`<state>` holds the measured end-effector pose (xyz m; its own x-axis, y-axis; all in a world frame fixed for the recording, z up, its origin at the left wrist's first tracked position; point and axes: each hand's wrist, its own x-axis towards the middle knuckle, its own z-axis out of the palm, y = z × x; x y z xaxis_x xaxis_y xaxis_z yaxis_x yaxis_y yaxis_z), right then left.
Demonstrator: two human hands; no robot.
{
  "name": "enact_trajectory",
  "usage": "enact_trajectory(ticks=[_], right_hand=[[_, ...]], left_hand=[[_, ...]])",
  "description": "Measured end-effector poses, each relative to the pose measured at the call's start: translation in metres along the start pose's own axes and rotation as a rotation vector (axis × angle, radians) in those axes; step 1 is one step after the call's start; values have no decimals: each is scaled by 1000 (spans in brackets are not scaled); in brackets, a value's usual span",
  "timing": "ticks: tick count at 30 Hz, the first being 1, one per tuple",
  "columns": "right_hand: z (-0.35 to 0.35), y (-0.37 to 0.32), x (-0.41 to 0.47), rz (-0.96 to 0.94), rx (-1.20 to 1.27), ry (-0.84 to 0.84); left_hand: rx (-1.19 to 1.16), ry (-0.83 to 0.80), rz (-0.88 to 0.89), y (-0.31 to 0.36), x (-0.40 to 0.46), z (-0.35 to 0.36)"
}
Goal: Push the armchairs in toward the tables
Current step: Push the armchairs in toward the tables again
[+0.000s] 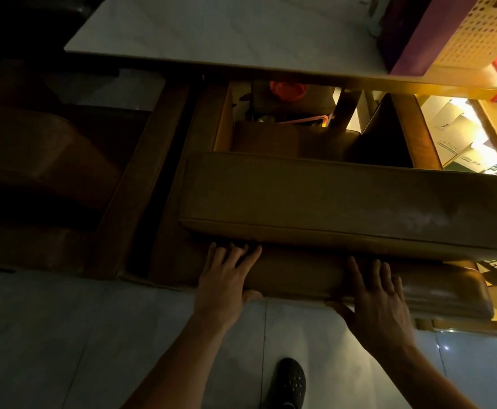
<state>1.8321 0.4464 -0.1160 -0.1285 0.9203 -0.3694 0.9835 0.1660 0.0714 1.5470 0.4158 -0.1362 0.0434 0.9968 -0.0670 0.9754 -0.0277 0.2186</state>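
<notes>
A brown leather armchair stands with its thick back cushion toward me, its seat reaching under the white table. My left hand lies flat on the chair's lower back rim, fingers spread and tucked under the cushion edge. My right hand presses flat on the same rim further right, with the thumb hooked under it. Neither hand grips anything. A dark cushion leans in the seat's right corner.
A second brown armchair sits in shadow at the left, close beside the first. A purple box and a perforated cream basket stand on the table's right end. Cardboard boxes lie at the right. My dark shoe rests on pale floor tiles.
</notes>
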Motion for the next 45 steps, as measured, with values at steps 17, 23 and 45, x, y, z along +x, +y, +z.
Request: enact_trajectory(ticks=[17,23,45], right_hand=[[-6,-1,-2,27,-27,-34],[-4,-1,-4,45,-31,-37],[-4,-6,-8,25,29,-8]], left_hand=[[-72,-10,-2,0,-3,5],[-82,-5,-10,1,-2,8],[-113,-31,-21,-6,-5,11]])
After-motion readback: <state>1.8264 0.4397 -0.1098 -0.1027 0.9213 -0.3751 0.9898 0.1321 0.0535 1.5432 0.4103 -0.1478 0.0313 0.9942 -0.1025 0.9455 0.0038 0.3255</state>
